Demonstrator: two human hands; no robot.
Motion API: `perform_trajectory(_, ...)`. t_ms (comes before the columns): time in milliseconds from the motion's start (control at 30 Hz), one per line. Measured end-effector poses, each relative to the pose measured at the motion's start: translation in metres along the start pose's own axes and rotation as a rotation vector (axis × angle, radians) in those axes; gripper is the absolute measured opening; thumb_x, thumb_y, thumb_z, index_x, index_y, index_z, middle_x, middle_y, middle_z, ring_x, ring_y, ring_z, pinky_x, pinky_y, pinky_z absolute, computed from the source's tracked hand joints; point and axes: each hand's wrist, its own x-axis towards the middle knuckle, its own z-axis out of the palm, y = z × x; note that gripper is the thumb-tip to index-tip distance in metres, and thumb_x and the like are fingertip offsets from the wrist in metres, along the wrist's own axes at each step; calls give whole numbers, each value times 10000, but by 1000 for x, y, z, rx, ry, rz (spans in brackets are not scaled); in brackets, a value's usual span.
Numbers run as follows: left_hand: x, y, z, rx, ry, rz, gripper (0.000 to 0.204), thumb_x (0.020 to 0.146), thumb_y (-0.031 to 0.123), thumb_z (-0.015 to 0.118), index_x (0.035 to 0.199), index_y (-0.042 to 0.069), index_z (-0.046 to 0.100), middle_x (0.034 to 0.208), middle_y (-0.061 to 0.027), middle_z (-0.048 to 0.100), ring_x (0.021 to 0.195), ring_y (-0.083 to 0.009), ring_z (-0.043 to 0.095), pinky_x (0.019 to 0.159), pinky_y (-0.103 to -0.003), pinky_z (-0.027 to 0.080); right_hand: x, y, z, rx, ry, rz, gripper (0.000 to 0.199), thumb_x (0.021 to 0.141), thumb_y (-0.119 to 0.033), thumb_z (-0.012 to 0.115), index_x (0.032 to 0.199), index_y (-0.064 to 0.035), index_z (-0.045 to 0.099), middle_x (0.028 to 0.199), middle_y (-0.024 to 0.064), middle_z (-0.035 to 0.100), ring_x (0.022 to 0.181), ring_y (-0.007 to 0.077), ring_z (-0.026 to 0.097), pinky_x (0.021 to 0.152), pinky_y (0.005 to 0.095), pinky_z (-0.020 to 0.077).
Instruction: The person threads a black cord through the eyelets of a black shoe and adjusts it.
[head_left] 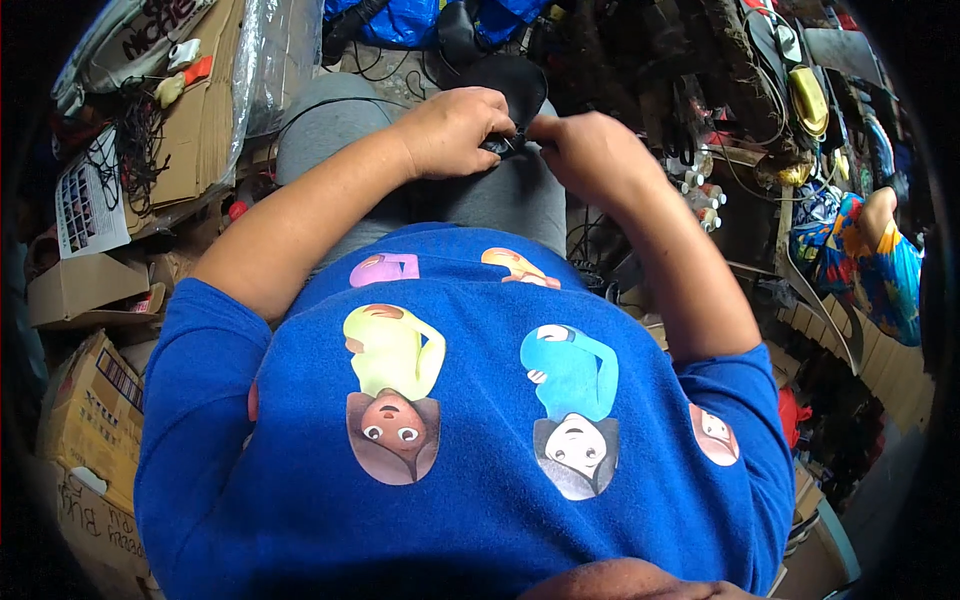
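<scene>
A black, smooth, leather-like piece [512, 82] with a rounded far end rests over my lap, between my knees. My left hand [458, 132] is closed on its near part, with thumb and fingers pinched around the dark edge. A thin, light-coloured sliver shows at those fingertips, too small to name. Just to the right, my right hand [598, 152] is closed in a pinch beside the same piece; whatever its fingers hold is hidden. A thin dark cord [340, 101] arcs over my left thigh toward my left hand.
Flattened cardboard [195, 140] under clear plastic stands at the left, above an open carton [85, 290]. Blue plastic bags [400, 25] lie beyond my knees. Several small clear bottles [703, 200] sit to the right. Another person's limb beside colourful cloth [850, 250] shows at far right.
</scene>
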Motion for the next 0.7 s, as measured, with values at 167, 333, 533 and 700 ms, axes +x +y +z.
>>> perform_trajectory(167, -3, 7, 5, 40, 83, 91, 294, 671, 130, 719, 943, 33, 665, 978, -96, 594, 963, -282, 570, 844, -366, 472, 46, 13, -23, -39, -268, -229, 298, 761, -126, 594, 1049, -151, 669, 848, 85, 681, 760, 243, 658, 682, 363, 518)
perform_trajectory(333, -10, 2, 2, 17, 78, 53, 301, 664, 125, 728, 943, 33, 665, 986, -93, 591, 964, -277, 569, 845, -363, 470, 39, 49, 10, 1138, -540, 152, 200, 864, -181, 585, 1056, -152, 635, 681, -32, 558, 539, 55, 489, 427, 216, 326)
perform_trajectory(533, -18, 0, 2, 39, 140, 86, 350, 654, 142, 749, 979, 39, 667, 998, -95, 600, 959, -277, 578, 844, -361, 475, 6, 33, 41, 1426, -292, 196, 298, 892, -204, 593, 1180, -128, 579, 825, 15, 617, 648, 82, 533, 514, 202, 391)
perform_trajectory(700, -15, 7, 5, -88, 209, -54, 408, 638, 165, 767, 1013, 40, 666, 995, -96, 602, 940, -272, 593, 850, -355, 477, -6, 32, 37, 661, 209, -111, 250, 888, -181, 607, 1117, -91, 649, 897, 37, 659, 743, 126, 607, 685, 267, 494)
